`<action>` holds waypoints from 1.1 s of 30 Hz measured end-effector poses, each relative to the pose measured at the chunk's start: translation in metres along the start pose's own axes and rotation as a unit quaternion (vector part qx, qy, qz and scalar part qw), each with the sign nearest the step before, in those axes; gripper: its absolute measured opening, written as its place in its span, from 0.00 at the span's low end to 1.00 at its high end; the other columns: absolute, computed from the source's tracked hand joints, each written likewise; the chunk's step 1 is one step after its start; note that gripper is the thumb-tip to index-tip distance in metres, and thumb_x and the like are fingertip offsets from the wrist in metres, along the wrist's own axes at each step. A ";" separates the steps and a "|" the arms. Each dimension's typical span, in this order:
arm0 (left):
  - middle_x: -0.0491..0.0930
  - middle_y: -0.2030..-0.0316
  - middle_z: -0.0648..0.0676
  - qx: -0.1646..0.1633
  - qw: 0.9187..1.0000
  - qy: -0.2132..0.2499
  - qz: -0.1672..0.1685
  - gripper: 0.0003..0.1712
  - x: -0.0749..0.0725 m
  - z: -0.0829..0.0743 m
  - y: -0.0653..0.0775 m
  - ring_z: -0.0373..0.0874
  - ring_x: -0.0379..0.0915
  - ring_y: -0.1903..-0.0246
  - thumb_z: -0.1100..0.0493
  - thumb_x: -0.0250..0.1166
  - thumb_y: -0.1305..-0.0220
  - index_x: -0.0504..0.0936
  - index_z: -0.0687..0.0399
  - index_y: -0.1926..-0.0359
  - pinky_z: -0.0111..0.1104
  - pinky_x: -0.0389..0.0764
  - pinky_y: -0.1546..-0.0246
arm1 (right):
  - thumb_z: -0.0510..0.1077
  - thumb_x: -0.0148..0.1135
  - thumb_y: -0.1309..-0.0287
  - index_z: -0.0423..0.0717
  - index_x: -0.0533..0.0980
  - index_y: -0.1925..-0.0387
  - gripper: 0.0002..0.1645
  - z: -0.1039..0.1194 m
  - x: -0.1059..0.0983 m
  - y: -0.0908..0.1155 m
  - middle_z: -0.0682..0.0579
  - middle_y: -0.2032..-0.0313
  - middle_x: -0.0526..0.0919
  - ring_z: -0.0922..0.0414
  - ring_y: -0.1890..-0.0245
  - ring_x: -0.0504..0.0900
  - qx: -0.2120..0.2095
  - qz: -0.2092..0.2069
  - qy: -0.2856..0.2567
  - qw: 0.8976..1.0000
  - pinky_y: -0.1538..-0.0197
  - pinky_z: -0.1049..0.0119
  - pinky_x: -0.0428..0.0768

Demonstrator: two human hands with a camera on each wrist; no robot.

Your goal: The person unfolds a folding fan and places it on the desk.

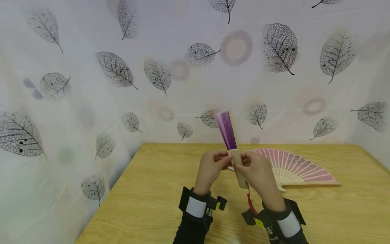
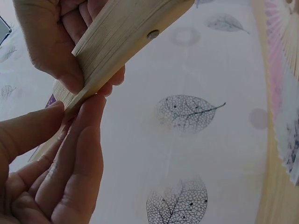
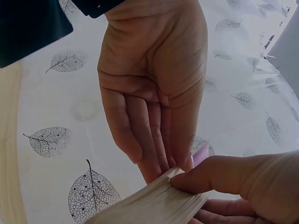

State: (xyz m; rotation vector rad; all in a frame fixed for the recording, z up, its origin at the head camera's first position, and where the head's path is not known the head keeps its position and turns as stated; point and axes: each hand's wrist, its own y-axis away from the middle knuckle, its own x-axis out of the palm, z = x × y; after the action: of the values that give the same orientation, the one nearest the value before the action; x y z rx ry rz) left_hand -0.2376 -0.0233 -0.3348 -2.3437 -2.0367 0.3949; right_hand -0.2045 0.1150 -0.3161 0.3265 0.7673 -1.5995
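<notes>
A folded purple fan [image 1: 230, 135] with pale wooden ribs stands tilted upright above the table, between both hands. My left hand [image 1: 211, 167] pinches its ribs from the left, thumb in front and fingers curled behind. From the right, my right hand [image 1: 259, 171] grips the same ribs slightly lower, its thumb pressed flat on the wood [image 3: 154, 205]. A small metal rivet [image 2: 153, 34] shows near the fan's lower end. Below that end hangs a red tassel [image 1: 250, 203]. Behind the right hand, a spread pink fan [image 1: 292, 166] lies on the table, partly covered by that hand.
The wooden table [image 1: 146, 189] meets a leaf-printed white sheet [image 1: 170, 112] along its back and left edges. A white patterned surface [image 2: 290, 121] shows beside the pink fan in the left wrist view. Dark straps with cameras [image 1: 196, 206] sit on both wrists.
</notes>
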 end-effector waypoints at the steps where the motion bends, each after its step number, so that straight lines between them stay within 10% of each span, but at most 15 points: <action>1: 0.83 0.63 0.63 0.000 1.000 -0.002 -0.001 0.14 0.000 0.000 0.000 0.48 0.83 0.67 0.59 0.62 0.39 0.81 0.67 0.58 0.31 0.85 0.65 | 0.38 0.63 0.49 0.32 0.78 0.61 0.14 0.000 0.000 0.000 0.38 0.67 0.84 0.48 0.68 0.84 0.000 0.001 -0.001 1.000 0.67 0.59 0.85; 33: 0.84 0.65 0.61 0.012 0.999 -0.018 -0.033 0.12 -0.007 -0.007 0.004 0.47 0.83 0.67 0.60 0.62 0.40 0.83 0.64 0.59 0.29 0.84 0.66 | 0.44 0.63 0.46 0.35 0.82 0.66 0.14 -0.001 0.003 -0.001 0.43 0.72 0.85 0.50 0.71 0.83 0.004 -0.057 0.019 0.998 0.74 0.67 0.79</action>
State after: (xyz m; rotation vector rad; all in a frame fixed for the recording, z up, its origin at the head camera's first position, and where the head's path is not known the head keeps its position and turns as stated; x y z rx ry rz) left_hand -0.2331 -0.0301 -0.3278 -2.2651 -2.1066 0.4611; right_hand -0.2059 0.1137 -0.3182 0.3250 0.8211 -1.7091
